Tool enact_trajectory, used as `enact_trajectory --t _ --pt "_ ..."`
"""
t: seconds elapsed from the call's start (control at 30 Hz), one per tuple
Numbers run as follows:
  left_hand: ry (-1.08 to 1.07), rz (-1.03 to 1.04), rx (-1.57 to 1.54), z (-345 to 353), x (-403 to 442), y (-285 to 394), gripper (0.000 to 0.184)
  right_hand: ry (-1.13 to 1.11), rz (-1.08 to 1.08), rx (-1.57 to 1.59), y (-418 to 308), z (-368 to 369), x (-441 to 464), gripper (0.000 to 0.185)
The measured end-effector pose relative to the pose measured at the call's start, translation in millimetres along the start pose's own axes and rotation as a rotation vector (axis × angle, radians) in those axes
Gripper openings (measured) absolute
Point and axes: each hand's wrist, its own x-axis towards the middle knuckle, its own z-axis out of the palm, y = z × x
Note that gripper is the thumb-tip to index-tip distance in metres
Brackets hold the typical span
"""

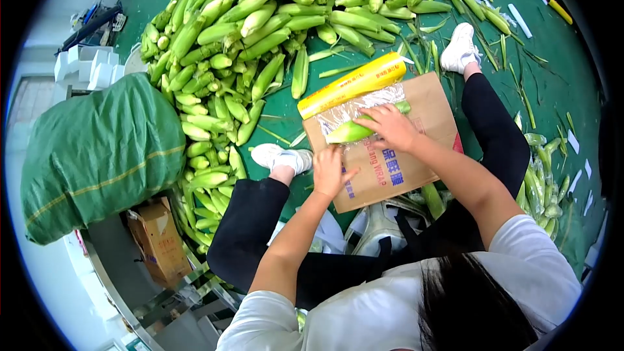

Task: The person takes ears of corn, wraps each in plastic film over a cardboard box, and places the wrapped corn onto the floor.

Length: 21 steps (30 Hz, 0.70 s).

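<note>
An ear of corn in its green husk (351, 132) lies across a strip of clear film (331, 116) on a flat cardboard box (390, 156). My right hand (390, 127) rests over the upper right part of the ear, fingers spread. Near the ear's lower left end is my left hand (330, 170), its fingers apart on the cardboard and film edge. A yellow roll of wrap (354, 84) lies along the far edge of the box, with the film reaching from it towards the ear.
A large heap of husked corn (227, 39) covers the floor ahead and left. A stuffed green sack (104, 149) and a carton (159, 240) stand at left. Wrapped ears (543, 182) lie at right. White shoes (460, 49) flank the cardboard; leaf scraps are scattered at upper right.
</note>
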Motion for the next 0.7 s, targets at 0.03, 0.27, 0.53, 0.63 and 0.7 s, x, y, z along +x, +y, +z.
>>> enact_trajectory --t 0.03,0.27,0.53,0.63,0.7 --pt "0.029 -0.04 -0.024 8.8 -1.1 -6.7 0.039 0.042 0.003 -0.005 1.5 2.7 5.2 0.085" --pt "-0.014 0.284 -0.277 -2.7 12.5 -51.4 0.015 -0.149 0.126 0.052 6.7 -9.4 1.2 0.077" --pt "-0.596 0.224 -0.532 -16.1 70.2 -26.0 0.011 -0.202 -0.044 0.253 -11.9 3.7 -49.0 0.078" --pt "-0.711 0.326 -0.352 12.4 130.2 -46.8 0.023 -0.13 -0.17 0.23 12.7 8.6 -21.9 0.065" --pt "-0.751 0.166 -0.2 -4.8 169.5 -49.1 0.032 -0.065 -0.263 0.145 40.2 14.4 12.3 0.057"
